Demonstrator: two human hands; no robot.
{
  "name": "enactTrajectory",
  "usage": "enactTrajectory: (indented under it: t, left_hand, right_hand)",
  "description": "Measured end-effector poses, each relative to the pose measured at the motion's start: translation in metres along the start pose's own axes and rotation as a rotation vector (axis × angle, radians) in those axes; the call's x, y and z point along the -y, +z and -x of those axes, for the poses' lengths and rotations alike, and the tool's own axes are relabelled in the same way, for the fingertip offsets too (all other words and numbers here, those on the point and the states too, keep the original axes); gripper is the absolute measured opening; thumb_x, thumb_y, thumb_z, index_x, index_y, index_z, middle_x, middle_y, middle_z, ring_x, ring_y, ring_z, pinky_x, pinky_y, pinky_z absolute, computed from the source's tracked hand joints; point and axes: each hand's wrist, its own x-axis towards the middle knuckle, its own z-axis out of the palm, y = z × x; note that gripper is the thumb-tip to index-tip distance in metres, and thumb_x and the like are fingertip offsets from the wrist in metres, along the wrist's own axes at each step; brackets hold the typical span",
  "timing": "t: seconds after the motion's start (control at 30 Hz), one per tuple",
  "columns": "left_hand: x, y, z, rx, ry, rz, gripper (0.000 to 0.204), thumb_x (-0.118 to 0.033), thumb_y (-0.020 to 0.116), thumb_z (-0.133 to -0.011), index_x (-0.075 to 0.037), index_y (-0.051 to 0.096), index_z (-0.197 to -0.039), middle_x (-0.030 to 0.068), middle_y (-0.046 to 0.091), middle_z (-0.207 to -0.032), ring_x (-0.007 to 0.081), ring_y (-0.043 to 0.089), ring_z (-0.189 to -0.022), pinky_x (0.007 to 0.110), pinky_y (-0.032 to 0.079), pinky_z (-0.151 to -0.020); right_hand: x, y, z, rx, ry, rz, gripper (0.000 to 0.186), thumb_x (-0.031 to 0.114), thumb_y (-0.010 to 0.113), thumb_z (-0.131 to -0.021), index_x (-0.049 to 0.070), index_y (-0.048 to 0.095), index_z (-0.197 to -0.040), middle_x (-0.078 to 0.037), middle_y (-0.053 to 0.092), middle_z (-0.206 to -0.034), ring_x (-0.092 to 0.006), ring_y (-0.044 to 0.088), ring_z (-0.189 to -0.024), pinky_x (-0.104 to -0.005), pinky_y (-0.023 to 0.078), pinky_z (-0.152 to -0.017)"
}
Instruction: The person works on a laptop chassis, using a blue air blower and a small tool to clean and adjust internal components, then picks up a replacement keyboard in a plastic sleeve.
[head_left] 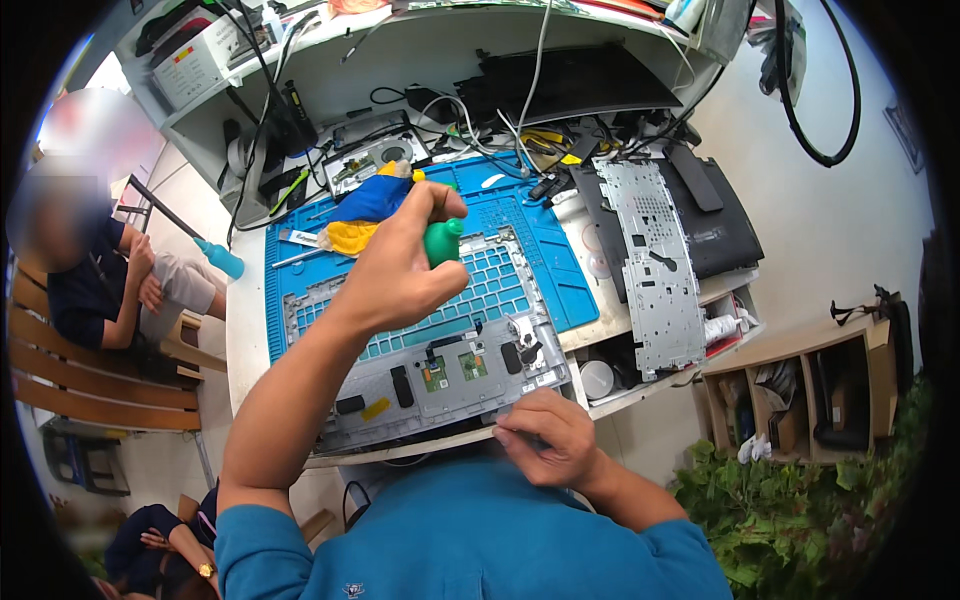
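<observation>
We see a white worktop point(243, 305) spread beneath everything, its front edge just before the person's blue shirt point(470, 540). On it lies a blue mat point(572, 290), and over the mat's near part rests the biggest piece of work, a grey laptop chassis point(470, 392), its open key grid toward the back and its broad palm-rest side toward us, reaching the front edge of the worktop. To the right we find a black panel point(727, 243), with a long perforated metal plate point(655, 265) lying over its left part.

Next in size come the hands. We see the left hand point(405, 255) raised over the chassis, thumb and fingers curled around a green object. The right hand point(550, 437) is low, by the chassis's front edge, with its fingers bent inward and the tips close together; we cannot tell whether anything is pinched there.

Smaller still, a blue-and-yellow bundle point(370, 202) lies on the mat behind the left forearm. The green object point(442, 243), rounded with a short tip, sits in the left hand's grasp above the key grid. Smallest, we pick out a dark pad point(402, 387) on the chassis's near side.
</observation>
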Motion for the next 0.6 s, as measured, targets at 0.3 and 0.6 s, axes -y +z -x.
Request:
enactTrajectory:
  t: [0.3, 0.6]
  left_hand:
    - [0.086, 0.051, -0.121, 0.058, 0.183, -0.722, 0.048, -0.001, 0.069, -0.091, -0.007, 0.071, -0.138, 0.0175, 0.067, -0.132, 0.0395, 0.068, -0.124, 0.047, 0.057, -0.107]
    - [0.077, 0.029, -0.089, 0.009, 0.335, -0.785, 0.072, -0.021, 0.092, -0.084, -0.016, 0.065, -0.150, 0.0110, 0.063, -0.157, 0.0352, 0.062, -0.140, 0.047, 0.051, -0.118]
  right_hand:
    - [0.006, -0.007, 0.008, -0.001, 0.035, 0.051, 0.024, -0.005, 0.088, -0.083, 0.002, 0.076, -0.103, -0.014, 0.075, -0.089, -0.0287, 0.072, -0.073, -0.0361, 0.057, -0.064]
    - [-0.001, -0.008, 0.010, -0.014, 0.111, 0.135, 0.025, -0.010, 0.083, -0.081, 0.003, 0.076, -0.102, -0.012, 0.075, -0.088, -0.0285, 0.071, -0.076, -0.0383, 0.057, -0.070]
